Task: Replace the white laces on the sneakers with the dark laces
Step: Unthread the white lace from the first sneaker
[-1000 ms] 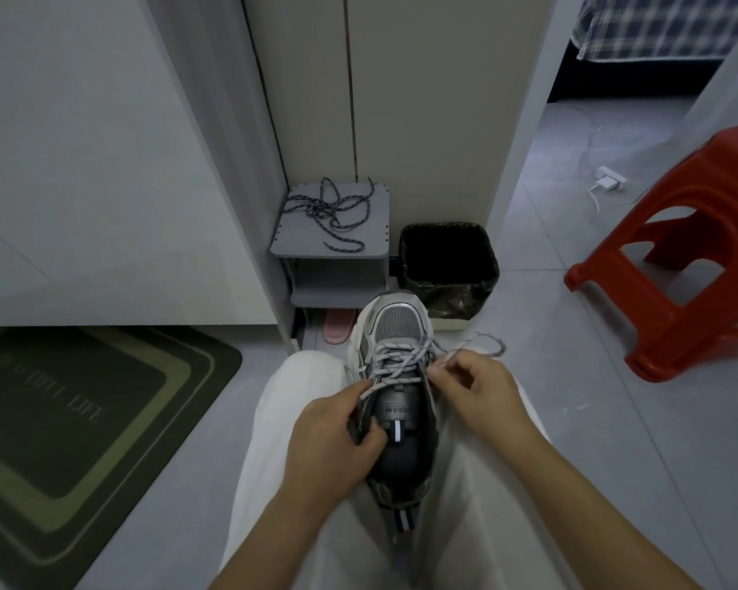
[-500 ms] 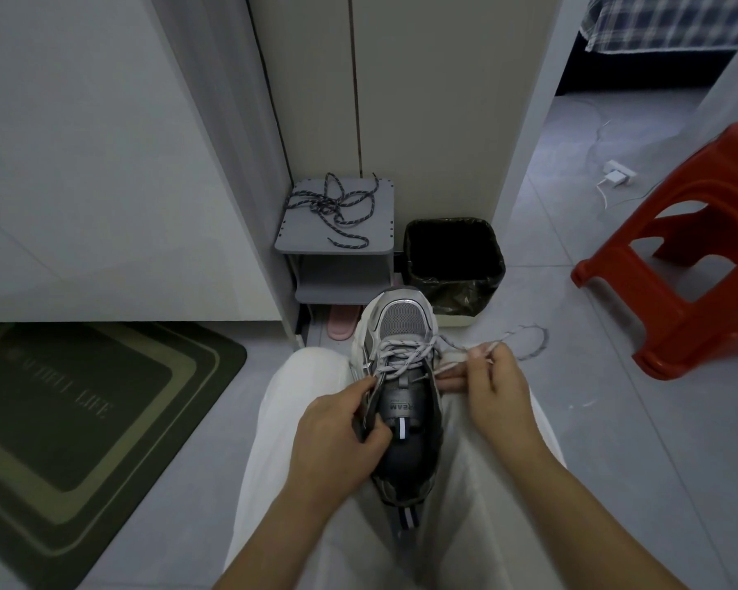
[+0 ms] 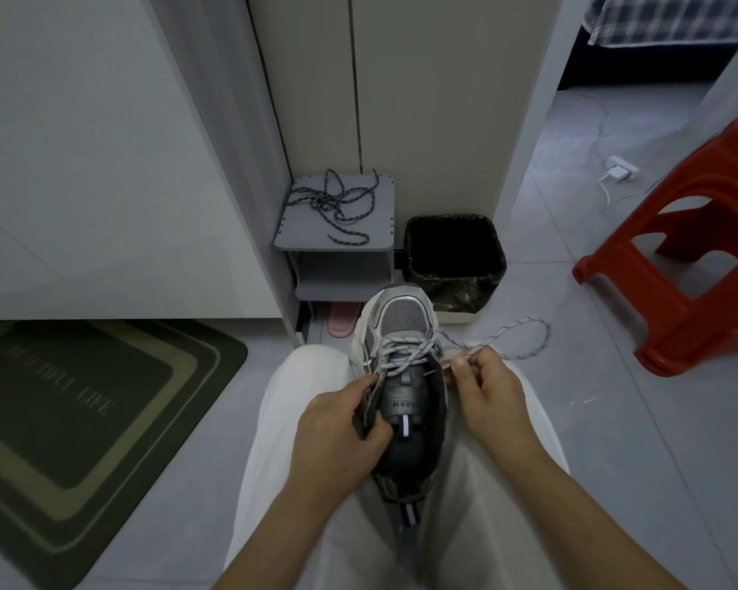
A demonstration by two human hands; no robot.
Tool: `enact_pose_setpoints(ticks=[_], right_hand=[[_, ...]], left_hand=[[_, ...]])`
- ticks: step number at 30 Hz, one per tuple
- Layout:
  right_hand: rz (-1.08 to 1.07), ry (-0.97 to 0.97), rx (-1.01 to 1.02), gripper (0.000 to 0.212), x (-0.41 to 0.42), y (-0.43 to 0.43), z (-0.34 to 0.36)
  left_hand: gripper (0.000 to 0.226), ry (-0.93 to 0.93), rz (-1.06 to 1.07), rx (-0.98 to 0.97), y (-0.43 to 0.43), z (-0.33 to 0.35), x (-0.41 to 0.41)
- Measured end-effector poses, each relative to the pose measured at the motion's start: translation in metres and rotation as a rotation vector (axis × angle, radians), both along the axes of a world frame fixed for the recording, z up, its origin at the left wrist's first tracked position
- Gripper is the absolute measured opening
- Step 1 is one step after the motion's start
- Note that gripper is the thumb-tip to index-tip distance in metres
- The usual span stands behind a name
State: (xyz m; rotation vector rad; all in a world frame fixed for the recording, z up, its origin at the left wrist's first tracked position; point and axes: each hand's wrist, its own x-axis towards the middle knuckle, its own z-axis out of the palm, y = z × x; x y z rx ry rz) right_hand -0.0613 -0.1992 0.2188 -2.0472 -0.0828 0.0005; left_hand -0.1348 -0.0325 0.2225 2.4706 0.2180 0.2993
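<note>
while left hand (image 3: 333, 436) grips sneaker (image 3: 406, 404), right hand (image 3: 488, 393) hides the lace (image 3: 527, 321) tip.

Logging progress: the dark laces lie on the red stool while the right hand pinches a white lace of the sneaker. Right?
No. The head view shows the dark laces on the grey shelf; the right hand does pinch a white lace of the sneaker.

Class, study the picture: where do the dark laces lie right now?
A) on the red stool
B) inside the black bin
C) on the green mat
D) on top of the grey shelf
D: the dark laces lie in a loose tangle on the top board of the grey shelf, with neither hand touching them.
</note>
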Motion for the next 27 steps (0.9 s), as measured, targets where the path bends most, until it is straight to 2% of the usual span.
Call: enact_pose_setpoints(ticks=[9,15,21,24,27], right_hand=[[-0.082,0.08,-0.086,0.026,0.012,0.005,0.003],[-0.022,0.043,-0.191,0.019,0.015,0.006,0.0],[-0.063,0.012,0.142,0.036,0.005,-0.003,0.004],[0.012,-0.038,0.118,0.038,-0.006,-0.005,0.006],[-0.007,-0.131,0.051,0.024,-0.004,-0.007,0.011]], left_hand=[[0.047,0.015,-0.002,0.006,0.001,-0.004,0.0],[0.052,0.028,-0.001,-0.017,0.004,-0.012,-0.002],[0.044,-0.03,-0.054,-0.023,0.003,-0.007,-0.001],[0.047,-0.081,-0.044,-0.087,0.002,-0.005,0.0],[0.049,-0.051,-0.008,-0.163,0.001,-0.004,0.005]])
